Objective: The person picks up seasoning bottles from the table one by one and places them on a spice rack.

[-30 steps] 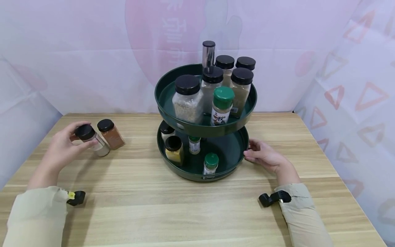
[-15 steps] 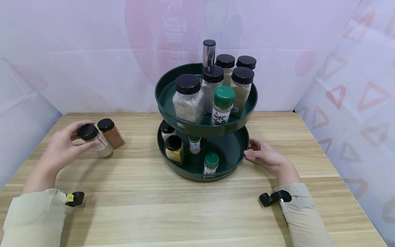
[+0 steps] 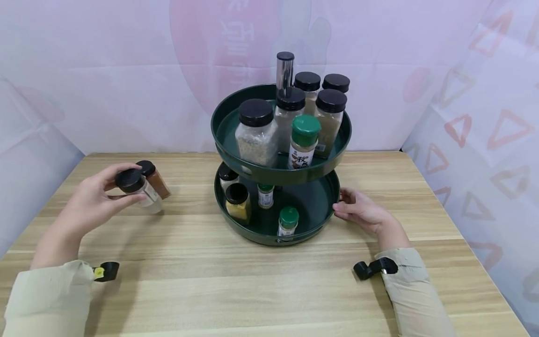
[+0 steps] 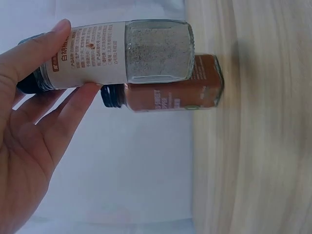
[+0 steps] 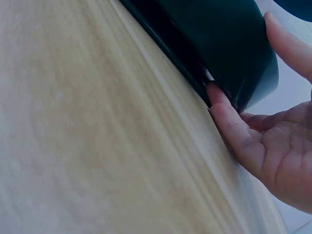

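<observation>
My left hand (image 3: 94, 196) holds a glass spice jar (image 4: 158, 51) near its black lid, thumb on one side and fingers on the other. Pale powder fills this jar, which hangs tilted just above the table. Right behind it stands a jar of reddish-brown spice (image 3: 156, 181), partly covered by the held one in the head view. On the other side, my right hand (image 3: 362, 210) grips the lower tray of a dark green two-tier spice rack (image 3: 280, 175). In the right wrist view the thumb (image 5: 287, 44) lies against the tray wall and fingertips reach under its bottom edge.
Several black-lidded jars and a green-capped shaker (image 3: 305, 140) stand on the upper tier around a metal post (image 3: 284, 77). Below are a yellow spice jar (image 3: 237, 206), another black-lidded jar and two green-capped shakers. Cloth walls (image 3: 126, 93) bound the wooden table (image 3: 219, 290).
My left hand has moved to the right with the pale powder jar, which now covers part of the reddish-brown jar. The right hand and the rack stay in place.
</observation>
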A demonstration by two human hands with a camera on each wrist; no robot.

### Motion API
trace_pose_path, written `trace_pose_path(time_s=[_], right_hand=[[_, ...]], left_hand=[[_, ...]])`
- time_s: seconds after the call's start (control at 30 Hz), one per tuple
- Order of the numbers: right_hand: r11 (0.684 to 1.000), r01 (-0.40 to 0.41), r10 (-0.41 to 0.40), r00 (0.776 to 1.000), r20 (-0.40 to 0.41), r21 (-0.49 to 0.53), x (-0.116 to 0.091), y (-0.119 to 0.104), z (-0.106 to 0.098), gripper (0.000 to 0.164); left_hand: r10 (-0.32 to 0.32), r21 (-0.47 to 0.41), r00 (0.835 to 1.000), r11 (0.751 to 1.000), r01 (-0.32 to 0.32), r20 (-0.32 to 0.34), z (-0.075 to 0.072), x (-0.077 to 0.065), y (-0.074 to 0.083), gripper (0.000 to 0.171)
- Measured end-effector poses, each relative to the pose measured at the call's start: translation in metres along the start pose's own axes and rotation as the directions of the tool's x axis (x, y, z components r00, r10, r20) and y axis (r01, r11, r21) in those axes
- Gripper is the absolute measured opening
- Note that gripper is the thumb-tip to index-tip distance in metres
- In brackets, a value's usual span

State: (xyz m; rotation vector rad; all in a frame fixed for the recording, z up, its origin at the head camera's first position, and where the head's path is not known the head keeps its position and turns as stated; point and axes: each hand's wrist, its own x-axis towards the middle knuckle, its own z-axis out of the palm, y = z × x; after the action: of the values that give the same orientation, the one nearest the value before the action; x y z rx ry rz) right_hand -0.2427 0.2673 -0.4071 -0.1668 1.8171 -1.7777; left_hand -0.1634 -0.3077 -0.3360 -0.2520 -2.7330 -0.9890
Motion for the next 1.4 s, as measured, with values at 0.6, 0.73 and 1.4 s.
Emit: trace_pose_path(time_s=[0.6,0.73,1.4], right_hand=[[1.0,0.007,-0.007,1.0,0.002,0.009,0.001,0.001,-0.001,0.09],[1.0,0.01,-0.01,1.0,0.001,0.008,0.001,0.002,-0.002,0.089],[1.0,0.004,-0.004,1.0,0.004,0.013,0.0,0.0,-0.001,0.088]], left_hand=[[0.164,-0.154,0.986,0.975,-0.158,0.03,0.012,0.002,0.051,0.068],[0.207,-0.178,0.977,0.965,-0.195,0.05,0.016,0.002,0.06,0.069],[0.434,-0.171,0.898,0.893,-0.417,0.075,0.041,0.004,0.091,0.071]])
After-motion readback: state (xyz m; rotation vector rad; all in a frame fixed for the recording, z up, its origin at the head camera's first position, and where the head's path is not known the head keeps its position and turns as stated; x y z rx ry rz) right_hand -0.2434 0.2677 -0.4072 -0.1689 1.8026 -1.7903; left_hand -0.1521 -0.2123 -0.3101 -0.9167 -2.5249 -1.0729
